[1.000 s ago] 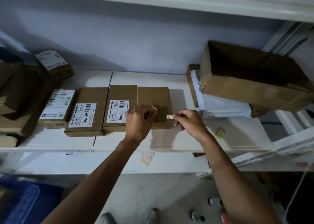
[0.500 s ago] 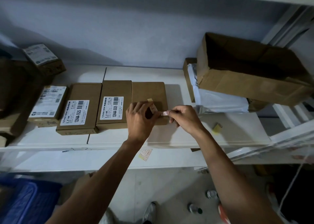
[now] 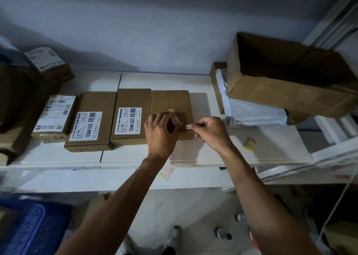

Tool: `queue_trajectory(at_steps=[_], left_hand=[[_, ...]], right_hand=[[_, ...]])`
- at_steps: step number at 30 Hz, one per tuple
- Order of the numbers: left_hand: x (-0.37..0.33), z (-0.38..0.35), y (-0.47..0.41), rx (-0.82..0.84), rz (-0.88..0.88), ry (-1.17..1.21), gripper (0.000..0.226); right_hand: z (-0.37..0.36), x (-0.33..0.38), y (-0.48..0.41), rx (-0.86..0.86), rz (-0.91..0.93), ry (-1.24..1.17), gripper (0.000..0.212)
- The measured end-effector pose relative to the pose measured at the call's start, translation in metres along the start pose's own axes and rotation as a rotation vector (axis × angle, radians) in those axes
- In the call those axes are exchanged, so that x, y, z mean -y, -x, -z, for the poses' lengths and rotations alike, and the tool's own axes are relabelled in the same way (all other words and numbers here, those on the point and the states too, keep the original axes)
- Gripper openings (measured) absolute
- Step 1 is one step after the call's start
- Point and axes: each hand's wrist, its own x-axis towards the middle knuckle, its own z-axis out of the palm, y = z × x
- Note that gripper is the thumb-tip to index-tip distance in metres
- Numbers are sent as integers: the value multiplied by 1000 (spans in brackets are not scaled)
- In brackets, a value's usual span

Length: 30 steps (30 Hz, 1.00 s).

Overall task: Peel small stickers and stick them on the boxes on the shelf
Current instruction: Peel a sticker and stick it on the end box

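Observation:
Three flat brown boxes lie side by side on the white shelf [image 3: 251, 152]. The rightmost plain box [image 3: 170, 101] carries no big label. My left hand [image 3: 160, 132] rests over its near edge and holds a strip of small stickers [image 3: 175, 119] between thumb and fingers. My right hand [image 3: 210, 131] pinches one small white sticker [image 3: 188, 127] at its fingertips, right at the near right corner of that box. The two boxes to the left, the middle labelled box [image 3: 131, 97] and the left labelled box [image 3: 93, 103], bear white barcode labels.
A large open carton [image 3: 286, 92] sits on a white bag [image 3: 255, 113] at the right. More labelled boxes [image 3: 56, 115] stack at the left. A small yellow scrap [image 3: 249, 144] lies on the shelf; a sticker sheet [image 3: 167, 173] lies on the lower ledge. Blue crate [image 3: 33, 229] below left.
My right hand has pulled a small sticker off the strip and drawn it a little right, away from my left hand. The view has shifted slightly; the boxes have not moved.

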Motion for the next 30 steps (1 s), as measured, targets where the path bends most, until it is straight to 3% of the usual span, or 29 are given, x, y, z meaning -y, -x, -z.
queue_trajectory(at_steps=[20, 30], left_hand=[[1, 0, 0, 14, 3, 13, 35], [0, 1, -1, 28, 18, 16, 35]], right_hand=[[3, 4, -2, -16, -23, 75, 18], [5, 3, -3, 17, -144, 54, 35]])
